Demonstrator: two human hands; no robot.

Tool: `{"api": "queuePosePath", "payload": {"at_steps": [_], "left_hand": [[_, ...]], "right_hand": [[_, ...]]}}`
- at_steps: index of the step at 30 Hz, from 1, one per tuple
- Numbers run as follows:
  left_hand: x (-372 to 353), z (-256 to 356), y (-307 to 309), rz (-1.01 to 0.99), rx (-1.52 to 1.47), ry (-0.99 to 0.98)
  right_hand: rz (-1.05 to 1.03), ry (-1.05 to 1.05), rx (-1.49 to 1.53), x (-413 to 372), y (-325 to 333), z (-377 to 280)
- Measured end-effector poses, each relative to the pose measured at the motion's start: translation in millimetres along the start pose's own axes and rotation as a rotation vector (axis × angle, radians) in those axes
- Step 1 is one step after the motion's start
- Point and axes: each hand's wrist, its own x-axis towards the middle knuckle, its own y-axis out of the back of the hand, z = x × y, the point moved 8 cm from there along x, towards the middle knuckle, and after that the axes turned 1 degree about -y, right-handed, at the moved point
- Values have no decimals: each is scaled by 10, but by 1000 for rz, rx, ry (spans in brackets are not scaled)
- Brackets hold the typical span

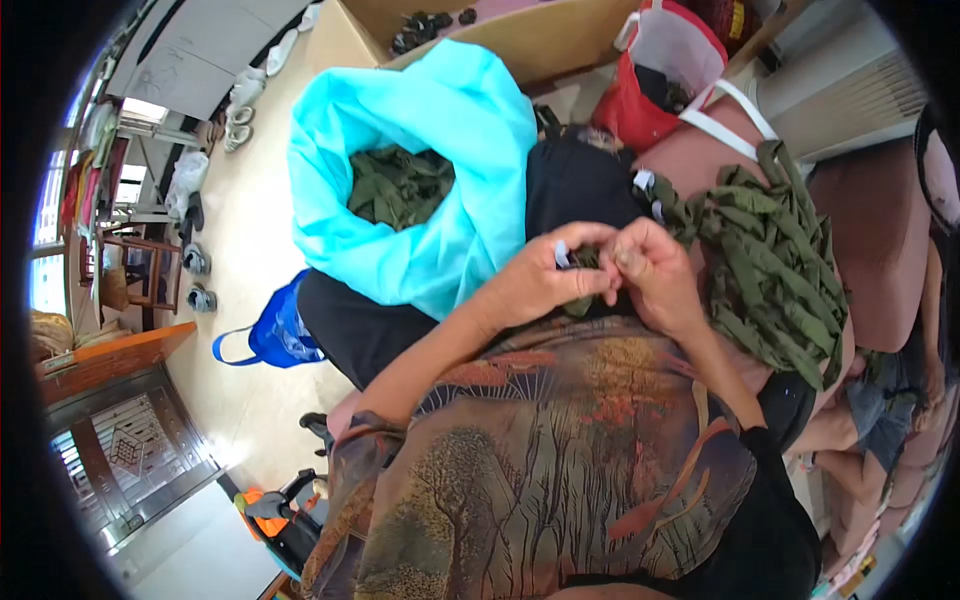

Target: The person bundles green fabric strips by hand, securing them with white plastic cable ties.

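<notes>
My left hand (552, 272) and my right hand (652, 272) meet in front of my body, both closed with fingertips pinched together. A dark green fabric strip (580, 300) shows between and below the fingers of my left hand, with a small white tag-like piece (562, 254) at its thumb side. What exactly my right fingertips pinch is too small to tell. To the right lies a long heap of olive green fabric strips (770, 260). On the left, a bright turquoise bag (480, 130) with a rolled rim holds more dark green fabric pieces (395, 185).
A red bag (628, 105) with white handles stands at the back right, beside a cardboard box (540, 45). A blue bag (285, 322) sits on the floor at left. Shoes (240, 115) line the far floor. Another person (880, 410) sits at the far right.
</notes>
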Motion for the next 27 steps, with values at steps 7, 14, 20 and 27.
{"api": "queuePosePath", "payload": {"at_steps": [7, 14, 20, 27], "left_hand": [[-104, -61, 101, -82, 698, -14], [267, 675, 1096, 397, -146, -9], [396, 2187, 2397, 949, -208, -428], [335, 1434, 1269, 686, 587, -290]], "right_hand": [[14, -54, 14, -6, 102, 74], [99, 50, -65, -34, 83, -286], [104, 13, -236, -238, 249, -120], [549, 304, -725, -313, 832, -583]]}}
